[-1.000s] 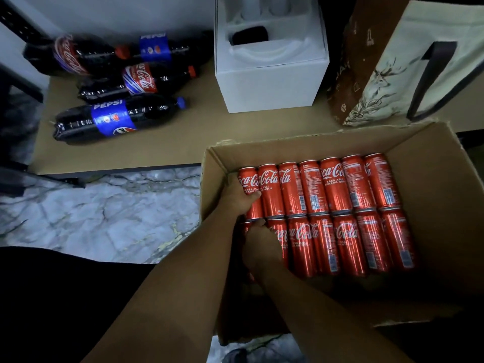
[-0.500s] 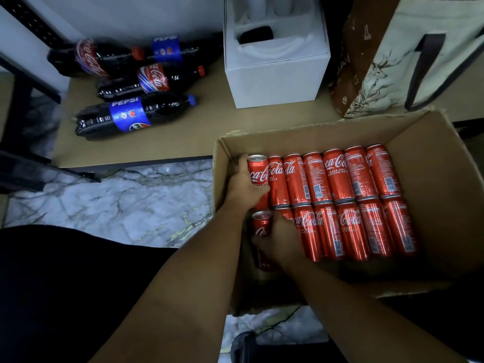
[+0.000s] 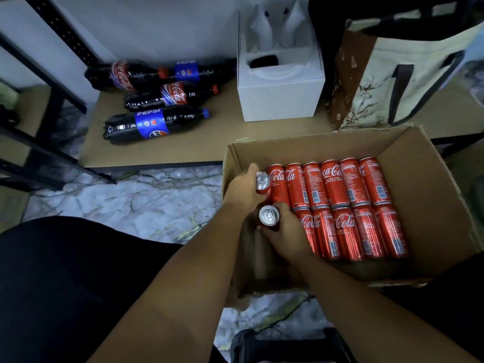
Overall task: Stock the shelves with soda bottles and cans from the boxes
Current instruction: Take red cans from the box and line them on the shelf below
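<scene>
Fingers (image 3: 252,169) of our left hand (image 3: 242,191) clasped the upper Coca-Cola can (image 3: 262,182), our right hand (image 3: 289,233) the lower can (image 3: 269,216), both raised since before.

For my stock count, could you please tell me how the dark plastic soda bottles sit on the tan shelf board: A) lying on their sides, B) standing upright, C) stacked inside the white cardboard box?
A: all four dark plastic soda bottles lie on their sides on the tan shelf board, left of the white cardboard box.
</scene>
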### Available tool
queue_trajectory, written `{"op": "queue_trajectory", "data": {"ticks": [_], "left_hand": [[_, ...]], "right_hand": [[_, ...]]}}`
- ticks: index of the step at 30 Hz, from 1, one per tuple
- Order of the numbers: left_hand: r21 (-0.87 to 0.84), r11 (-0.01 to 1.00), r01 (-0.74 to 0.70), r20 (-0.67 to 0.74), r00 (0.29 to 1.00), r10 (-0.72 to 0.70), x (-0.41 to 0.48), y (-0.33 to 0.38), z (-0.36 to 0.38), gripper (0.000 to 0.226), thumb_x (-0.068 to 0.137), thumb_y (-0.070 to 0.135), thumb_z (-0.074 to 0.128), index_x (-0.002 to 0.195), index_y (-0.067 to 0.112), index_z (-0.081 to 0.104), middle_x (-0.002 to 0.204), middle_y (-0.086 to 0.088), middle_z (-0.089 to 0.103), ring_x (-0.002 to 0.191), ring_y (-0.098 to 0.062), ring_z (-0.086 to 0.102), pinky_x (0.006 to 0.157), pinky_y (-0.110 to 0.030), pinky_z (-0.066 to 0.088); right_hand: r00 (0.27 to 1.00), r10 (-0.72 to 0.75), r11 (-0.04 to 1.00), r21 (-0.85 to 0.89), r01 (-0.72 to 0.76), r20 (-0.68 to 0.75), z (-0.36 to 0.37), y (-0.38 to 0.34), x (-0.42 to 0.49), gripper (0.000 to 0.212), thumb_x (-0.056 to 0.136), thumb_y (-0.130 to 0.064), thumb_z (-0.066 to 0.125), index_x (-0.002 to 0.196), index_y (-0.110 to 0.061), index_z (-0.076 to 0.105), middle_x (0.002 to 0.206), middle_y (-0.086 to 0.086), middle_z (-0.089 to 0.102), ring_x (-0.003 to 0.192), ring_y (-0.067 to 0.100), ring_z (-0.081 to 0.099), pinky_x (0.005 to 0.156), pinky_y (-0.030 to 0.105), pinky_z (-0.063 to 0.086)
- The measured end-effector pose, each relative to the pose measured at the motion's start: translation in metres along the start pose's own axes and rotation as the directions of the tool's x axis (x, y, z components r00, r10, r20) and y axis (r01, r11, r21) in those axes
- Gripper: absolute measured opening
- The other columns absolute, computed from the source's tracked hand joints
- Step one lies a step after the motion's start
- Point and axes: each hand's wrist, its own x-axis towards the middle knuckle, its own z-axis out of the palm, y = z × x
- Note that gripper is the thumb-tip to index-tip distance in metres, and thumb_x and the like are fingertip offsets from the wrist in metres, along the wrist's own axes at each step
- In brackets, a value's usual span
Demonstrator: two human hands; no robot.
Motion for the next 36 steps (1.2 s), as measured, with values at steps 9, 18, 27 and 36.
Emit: {"op": "queue_trajectory", "data": {"ticks": [9, 18, 27, 36], "left_hand": [[0.050, 0.996, -0.071, 0.070, 0.995, 0.067, 0.003, -0.007, 0.002, 0.041, 0.082, 0.029, 0.079, 0.112, 0.016, 0.053, 0.107, -0.011, 0.071, 0.101, -0.033, 0.066, 0.081, -0.035, 0.049], [-0.042, 0.969, -0.244, 0.120, 0.962, 0.247, -0.009, 0.031, -0.088, 0.049, 0.061, 0.033, 0.082, 0.105, 0.031, 0.059, 0.093, 0.008, 0.070, 0.088, -0.018, 0.068, 0.079, -0.039, 0.055], [-0.139, 0.908, -0.395, -0.069, 0.919, 0.389, -0.051, 0.111, -0.217, 0.061, 0.062, 0.026, 0.094, 0.115, 0.035, 0.064, 0.104, 0.016, 0.072, 0.094, -0.001, 0.068, 0.086, -0.026, 0.054], [-0.333, 0.727, -0.601, -0.411, 0.786, 0.461, -0.117, 0.183, -0.326, 0.068, 0.077, 0.016, 0.089, 0.134, 0.039, 0.059, 0.126, 0.016, 0.069, 0.119, -0.004, 0.064, 0.102, -0.026, 0.051]], "right_hand": [[0.999, 0.035, 0.999, 0.009, -0.035, 0.037, -0.004, 0.001, 0.007, 0.052, 0.076, -0.029, 0.085, 0.119, -0.031, 0.056, 0.113, -0.014, 0.070, 0.105, 0.011, 0.066, 0.095, 0.039, 0.054], [0.995, -0.082, 0.990, 0.109, 0.089, -0.061, -0.067, -0.066, 0.004, 0.055, 0.079, -0.020, 0.085, 0.127, -0.025, 0.060, 0.117, -0.017, 0.068, 0.112, -0.007, 0.060, 0.099, 0.021, 0.048], [0.923, -0.298, 0.925, 0.163, 0.342, -0.245, -0.178, -0.200, -0.004, 0.058, 0.080, -0.035, 0.085, 0.127, -0.045, 0.053, 0.118, -0.021, 0.067, 0.114, 0.001, 0.062, 0.097, 0.032, 0.053], [0.776, -0.579, 0.787, 0.078, 0.612, -0.250, -0.262, -0.339, -0.032, 0.043, 0.092, -0.032, 0.074, 0.130, -0.041, 0.056, 0.117, -0.029, 0.065, 0.111, -0.010, 0.059, 0.088, 0.013, 0.047]]}}
